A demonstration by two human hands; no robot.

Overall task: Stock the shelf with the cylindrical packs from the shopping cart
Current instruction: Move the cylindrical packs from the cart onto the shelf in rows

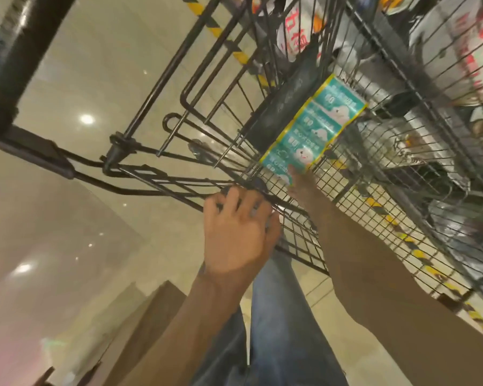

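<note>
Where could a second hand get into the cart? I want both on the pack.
Bare mesh lies between the left hand on the rim and the right forearm. Beyond the teal pack, silvery packs crowd the cart.

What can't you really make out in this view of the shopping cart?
- Right hand: head view; the teal pack and the cart wire hide its fingers, so the grip is unclear.
- Left hand: its fingertips curl over the cart rim, out of sight.
- White bags at the top: blurred, print unreadable.
- The shelf: not in view.
</note>
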